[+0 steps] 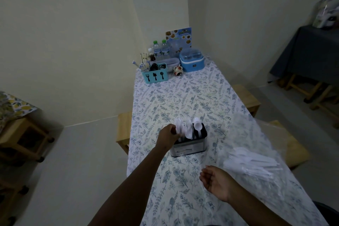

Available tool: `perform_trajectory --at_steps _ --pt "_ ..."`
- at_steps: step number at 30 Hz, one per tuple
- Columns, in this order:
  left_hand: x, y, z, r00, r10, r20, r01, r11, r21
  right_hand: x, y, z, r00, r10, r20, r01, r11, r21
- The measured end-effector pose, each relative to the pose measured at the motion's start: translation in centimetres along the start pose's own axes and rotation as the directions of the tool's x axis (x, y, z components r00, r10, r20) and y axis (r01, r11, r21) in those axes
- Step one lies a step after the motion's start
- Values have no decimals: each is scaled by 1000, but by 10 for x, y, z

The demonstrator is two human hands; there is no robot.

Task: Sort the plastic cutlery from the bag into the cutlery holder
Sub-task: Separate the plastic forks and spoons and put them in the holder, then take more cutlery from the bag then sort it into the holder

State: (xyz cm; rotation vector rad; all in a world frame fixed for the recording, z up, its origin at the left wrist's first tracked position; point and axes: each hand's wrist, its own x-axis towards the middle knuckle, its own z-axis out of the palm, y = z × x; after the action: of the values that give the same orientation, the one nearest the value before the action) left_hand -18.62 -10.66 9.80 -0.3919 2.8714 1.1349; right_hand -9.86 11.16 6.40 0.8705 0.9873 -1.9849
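A metal cutlery holder [189, 147] with a black top stands mid-table, with several white plastic spoons and forks [190, 128] upright in it. My left hand [167, 135] is at the holder's left side and grips a bunch of white plastic cutlery [178, 124] over its left compartment. My right hand [217, 181] hovers over the tablecloth nearer to me, fingers loosely curled, holding nothing. A clear plastic bag [256, 152] lies to the right with a pile of white plastic cutlery [251, 165] inside.
The table has a floral cloth [183, 101]. At its far end stand a blue cutlery caddy [155, 76], water bottles [161, 49], a blue container [191, 61] and a menu card [178, 37]. Wooden stools [245, 97] flank the table.
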Motion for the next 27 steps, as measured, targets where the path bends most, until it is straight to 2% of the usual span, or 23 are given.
perform_trajectory --at_steps 3,6,9,12,16,22,27 --pt "-7 -2 2 999 19 -51 -19 1000 -8 -1 4 -2 1000 -12 5 12 1000 -16" --pt "-25 1 6 986 19 -163 -36 994 -104 -4 8 -5 999 -55 -4 54 998 -40" --pt "-48 6 14 963 95 -252 -128 984 -121 -6 10 -9 973 -224 -49 210 956 -203" --pt "-71 0 30 976 135 -173 -154 983 -102 -11 11 -15 904 -426 -45 366 823 -434" --pt "-99 -4 59 983 182 6 -180 977 -118 -20 18 -34 829 -558 26 437 618 -654" --pt "-127 5 102 949 240 206 -216 967 -132 -32 25 -78 711 -698 83 368 269 -890" --pt "-145 16 145 935 163 316 -115 979 -166 -33 21 -128 623 -771 134 256 39 -966"
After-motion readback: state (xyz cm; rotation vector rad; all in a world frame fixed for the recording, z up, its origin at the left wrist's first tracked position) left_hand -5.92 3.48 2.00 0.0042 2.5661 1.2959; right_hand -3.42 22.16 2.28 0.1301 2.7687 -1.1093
